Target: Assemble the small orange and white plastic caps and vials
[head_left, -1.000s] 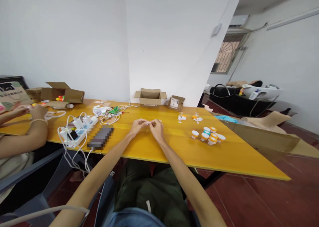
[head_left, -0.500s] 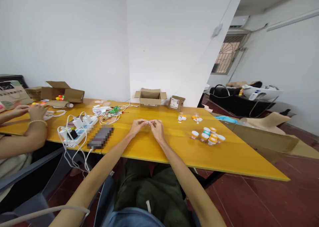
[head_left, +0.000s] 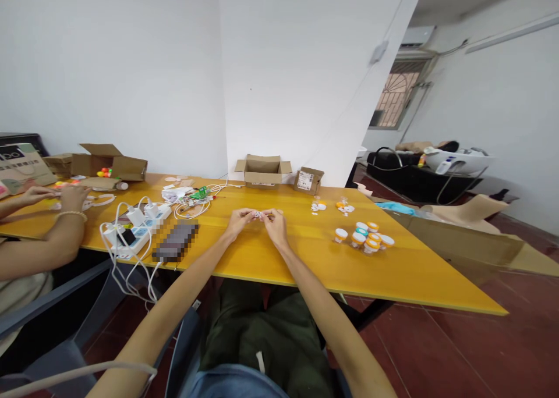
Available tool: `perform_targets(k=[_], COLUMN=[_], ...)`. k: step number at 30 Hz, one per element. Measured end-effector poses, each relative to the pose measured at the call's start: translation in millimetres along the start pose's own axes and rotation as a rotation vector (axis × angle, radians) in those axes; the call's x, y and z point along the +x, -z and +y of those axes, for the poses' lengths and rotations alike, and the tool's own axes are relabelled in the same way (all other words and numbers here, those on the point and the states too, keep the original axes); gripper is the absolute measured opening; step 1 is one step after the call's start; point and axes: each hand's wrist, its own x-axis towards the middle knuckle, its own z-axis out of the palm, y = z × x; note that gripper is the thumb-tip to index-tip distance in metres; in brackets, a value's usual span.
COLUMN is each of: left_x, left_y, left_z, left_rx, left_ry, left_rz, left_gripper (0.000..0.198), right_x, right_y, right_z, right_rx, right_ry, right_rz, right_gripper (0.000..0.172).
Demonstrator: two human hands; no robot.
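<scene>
Above the table (head_left: 244, 258), my left hand (head_left: 239, 220) and my right hand (head_left: 274, 224) meet, their fingertips pinched from either side on a small white piece with dark spots (head_left: 258, 215). It is too small to tell its kind, and the fingers hide its edges. To the right of my hands stands a cluster of small clear cups with orange, teal and white lids (head_left: 371, 245). Farther back lie small white and orange parts (head_left: 318, 206), with a second group of such parts (head_left: 345, 207) beside them.
An open cardboard box (head_left: 263, 171) and a smaller box (head_left: 309, 180) stand against the wall. On the left are a power strip (head_left: 142, 229) with white cables, a blurred dark device (head_left: 177, 241) and a green circuit board (head_left: 201, 192). A co-worker's hands (head_left: 72, 197) work at far left.
The white piece between my fingertips now shows more of its face, with dark spots visible. My hands have stayed in nearly the same place. The co-worker's hands have shifted slightly.
</scene>
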Motion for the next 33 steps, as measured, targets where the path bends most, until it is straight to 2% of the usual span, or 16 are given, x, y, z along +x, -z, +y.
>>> perform_targets(k=[19,33], left_x=[-6.0,-2.0], left_y=[-3.0,-3.1], left_z=[10.9,4.9], left_rx=[-0.034,0.039], left_ry=[0.027,-0.057], left_rz=[-0.003,0.020], left_gripper=[0.041,0.034], right_x=[0.2,-0.5], right_y=[1.6,3.3], right_z=[-1.8,0.0], right_rx=[0.113,0.157], right_ry=[-0.012,-0.074], right_rz=[-0.059,-0.086], right_gripper=[0.017,0.021])
